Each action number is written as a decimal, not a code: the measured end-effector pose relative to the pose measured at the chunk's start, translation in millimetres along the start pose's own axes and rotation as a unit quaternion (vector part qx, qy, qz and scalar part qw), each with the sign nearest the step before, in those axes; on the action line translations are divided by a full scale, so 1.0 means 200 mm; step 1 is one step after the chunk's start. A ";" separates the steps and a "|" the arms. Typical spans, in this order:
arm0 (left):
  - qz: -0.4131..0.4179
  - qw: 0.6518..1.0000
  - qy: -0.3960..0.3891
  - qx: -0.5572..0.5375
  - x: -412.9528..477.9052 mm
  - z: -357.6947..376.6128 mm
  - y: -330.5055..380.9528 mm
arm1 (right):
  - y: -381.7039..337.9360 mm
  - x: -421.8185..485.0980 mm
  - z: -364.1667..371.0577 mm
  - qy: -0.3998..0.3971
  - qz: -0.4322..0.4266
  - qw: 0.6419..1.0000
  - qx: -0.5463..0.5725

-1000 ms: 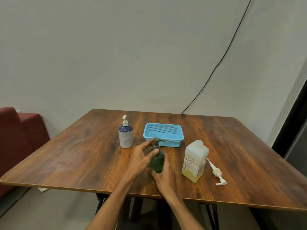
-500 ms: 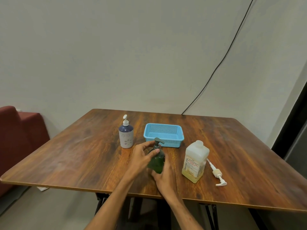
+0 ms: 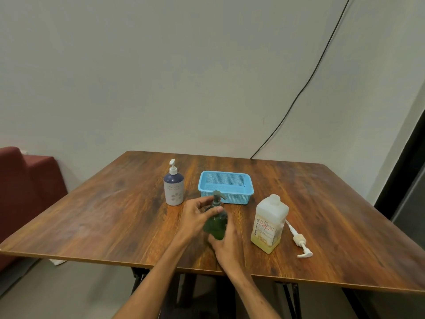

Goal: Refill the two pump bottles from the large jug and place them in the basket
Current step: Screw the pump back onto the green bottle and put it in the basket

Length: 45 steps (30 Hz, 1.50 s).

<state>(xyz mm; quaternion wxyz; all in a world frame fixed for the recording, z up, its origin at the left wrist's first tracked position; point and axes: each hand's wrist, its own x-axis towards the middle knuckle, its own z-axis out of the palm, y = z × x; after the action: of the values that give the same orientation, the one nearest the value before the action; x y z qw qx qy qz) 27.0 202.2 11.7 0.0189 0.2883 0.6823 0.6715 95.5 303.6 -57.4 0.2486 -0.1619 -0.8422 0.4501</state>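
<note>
Left hand [image 3: 195,217] curls fingers round the neck of the dark green plastic pump bottle [image 3: 216,224]; right hand [image 3: 226,246] cups its base from the near side.

The near bottle [image 3: 216,226] is dark green; the far left bottle [image 3: 173,187] is navy over floral white. The basket [image 3: 226,191] is light blue, the jug [image 3: 269,223] white with yellow liquid, the counter [image 3: 103,215] brown woodgrain.

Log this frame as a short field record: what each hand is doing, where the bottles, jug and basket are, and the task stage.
left hand: grips the pump collar of the dark green pump bottle
right hand: steadies that bottle's base
white and navy pump bottle: upright, untouched
light blue plastic mesh basket: empty
large translucent jug: uncapped, yellowish liquid low
loose white pump: lying on the wooden table
stage: no bottle in basket yet
</note>
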 end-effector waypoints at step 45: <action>-0.022 0.989 0.149 0.017 0.31 -0.30 -0.24 | -0.19 1.03 0.22 0.068 0.080 0.993 -0.052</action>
<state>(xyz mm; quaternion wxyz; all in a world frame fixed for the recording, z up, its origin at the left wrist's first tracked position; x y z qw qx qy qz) -66.0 176.9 -4.1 -0.0730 0.1707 0.6950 0.6947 -101.7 355.5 10.2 0.2600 -0.2719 -0.8297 0.4124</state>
